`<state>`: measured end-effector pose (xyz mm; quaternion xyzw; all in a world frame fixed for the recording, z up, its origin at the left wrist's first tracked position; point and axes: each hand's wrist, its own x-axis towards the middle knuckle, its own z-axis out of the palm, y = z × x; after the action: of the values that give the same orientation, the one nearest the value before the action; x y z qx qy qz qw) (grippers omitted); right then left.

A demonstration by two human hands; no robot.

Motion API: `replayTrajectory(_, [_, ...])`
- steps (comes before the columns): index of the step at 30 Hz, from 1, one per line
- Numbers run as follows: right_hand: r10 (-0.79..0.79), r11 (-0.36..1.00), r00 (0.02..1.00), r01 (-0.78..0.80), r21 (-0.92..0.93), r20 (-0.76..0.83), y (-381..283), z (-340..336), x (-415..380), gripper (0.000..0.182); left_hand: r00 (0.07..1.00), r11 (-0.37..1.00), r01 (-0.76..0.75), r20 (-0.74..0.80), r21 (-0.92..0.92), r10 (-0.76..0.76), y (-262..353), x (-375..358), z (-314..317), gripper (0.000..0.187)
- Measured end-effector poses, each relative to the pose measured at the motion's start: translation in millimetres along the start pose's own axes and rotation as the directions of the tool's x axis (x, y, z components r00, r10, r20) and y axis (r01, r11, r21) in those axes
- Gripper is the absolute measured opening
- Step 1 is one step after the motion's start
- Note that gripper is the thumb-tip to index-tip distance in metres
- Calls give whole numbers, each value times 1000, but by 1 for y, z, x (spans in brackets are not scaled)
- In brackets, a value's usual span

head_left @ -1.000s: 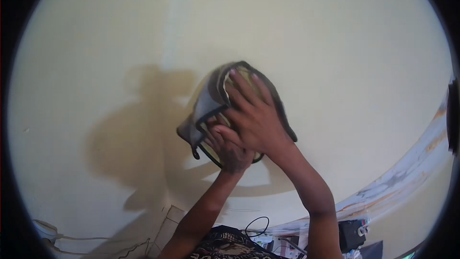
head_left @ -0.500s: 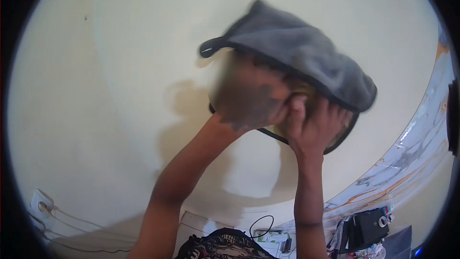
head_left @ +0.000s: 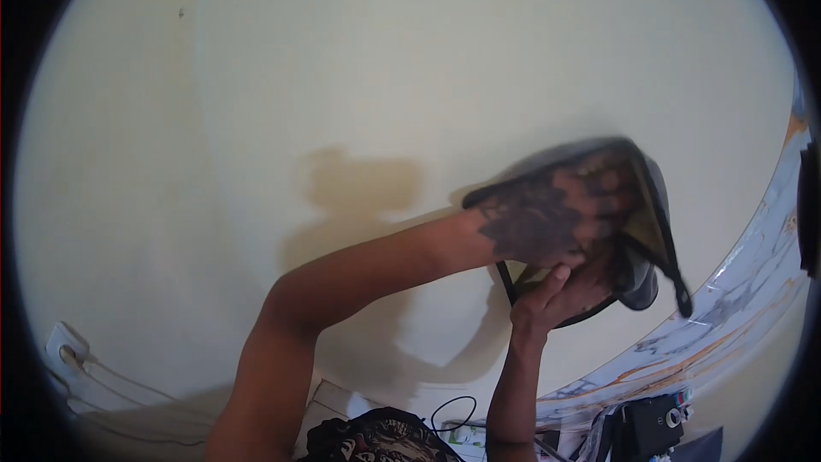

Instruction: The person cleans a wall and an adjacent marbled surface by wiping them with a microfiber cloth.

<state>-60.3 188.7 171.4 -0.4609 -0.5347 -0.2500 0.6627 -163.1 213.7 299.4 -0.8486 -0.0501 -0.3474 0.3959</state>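
A grey cloth (head_left: 647, 289) with black edging and an olive-yellow inner side is pressed against the cream wall (head_left: 428, 60) at the right. My left hand (head_left: 547, 216), blurred by motion, lies over the cloth with its fingers spread into the fabric. Just below it, my right hand (head_left: 558, 295) grips the cloth's lower edge, thumb pointing up. A black-edged corner of the cloth hangs down to the right of both hands. The arms cross the lower middle of the view and cast shadows on the wall.
A wall socket (head_left: 62, 346) with cables sits at the lower left. A marbled, curved surface (head_left: 753, 274) runs along the right side. Below it stand a black device (head_left: 650, 423) and small items; a black cable loop (head_left: 453, 406) lies near my chest.
Both hands and the cloth swept from the wall's middle up to the right, then down to the right. The cloth flipped, so its grey side no longer drapes over my hands.
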Motion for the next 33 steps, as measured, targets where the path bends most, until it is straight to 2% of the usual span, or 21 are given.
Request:
replayTrajectory(2, [-67, 997, 998, 68, -36, 20, -28, 16, 7, 72, 987, 986, 162, -33, 49, -160, -16, -27, -34, 54])
replayTrajectory(3, [-121, 990, 991, 124, -61, 52, -43, 24, 10, 72, 984, 984, 173, -48, 51, -171, -24, -40, -50, 54])
replayTrajectory(5, [-198, 977, 980, 200, -69, 32, -81, 42, 19, 72, 963, 941, 265, -115, 210, -245, -41, -68, -85, 55])
replayTrajectory(6, [-256, 964, 967, 255, -76, 5, -101, 50, 23, 72, 957, 934, 284, -126, 216, -262, -49, -83, -102, 55])
replayTrajectory(7, [-254, 964, 966, 257, -68, 42, -93, 57, 24, 72, 947, 920, 316, -135, 231, -291, -52, -88, -91, 56])
replayTrajectory(10, [-368, 927, 929, 370, -64, 32, -179, 75, 24, 71, 918, 897, 371, -243, 240, -314, -73, -138, -164, 60])
replayTrajectory(13, [-484, 872, 873, 486, -49, 60, -246, 94, 24, 67, 843, 814, 503, -376, 291, -386, -87, -185, -220, 59])
replayTrajectory(14, [-463, 880, 875, 473, -47, 139, -190, 115, 22, 67, 823, 803, 544, -343, 245, -453, -90, -189, -151, 59])
replayTrajectory(16, [-545, 829, 819, 559, -33, 178, -224, 142, 15, 66, 742, 735, 656, -328, 175, -584, -105, -236, -154, 60])
replayTrajectory(17, [-578, 806, 798, 591, -35, 171, -221, 156, 12, 72, 662, 638, 748, -268, 183, -700, -102, -243, -151, 61])
replayTrajectory(18, [-584, 800, 791, 599, -34, 179, -222, 161, 9, 72, 653, 631, 756, -272, 177, -706, -97, -253, -148, 61])
replayTrajectory(20, [-625, 766, 741, 643, 8, 247, -251, 157, 1, 70, 499, 448, 864, -278, 231, -821, -83, -276, -162, 60])
replayTrajectory(22, [-673, 735, 716, 675, 61, 187, -251, 160, -17, 68, 470, 400, 877, -304, 268, -829, -60, -299, -151, 56])
replayTrajectory(24, [-691, 704, 647, 703, 99, 322, -250, 156, -44, 65, 531, 330, 833, -475, 443, -702, -38, -336, -116, 51])
replayTrajectory(26, [-700, 698, 623, 699, 154, 349, -243, 150, -69, 60, 282, 237, 958, -387, 160, -878, 2, -348, -90, 49])
replayTrajectory(27, [-764, 637, 535, 711, 297, 359, -240, 149, -78, 58, 292, 246, 955, -388, 163, -874, 10, -352, -83, 49])
replayTrajectory(28, [-821, 568, 447, 702, 429, 354, -238, 147, -82, 56, 256, 212, 966, -426, 148, -868, 17, -355, -76, 50])
replayTrajectory(29, [-815, 577, 461, 702, 417, 352, -238, 146, -80, 56, 222, 182, 975, -460, 130, -860, 22, -356, -69, 50])
replayTrajectory(31, [-876, 481, 336, 664, 573, 346, -234, 146, -69, 54, 152, 127, 988, -516, 83, -843, 29, -351, -56, 50])
replayTrajectory(32, [-865, 500, 357, 665, 555, 352, -236, 146, -55, 54, 120, 105, 993, -537, 59, -835, 28, -346, -53, 50])
replayTrajectory(33, [-875, 483, 366, 684, 546, 316, -242, 146, -34, 55, 91, 22, 987, -441, 161, -893, 18, -340, -57, 54])
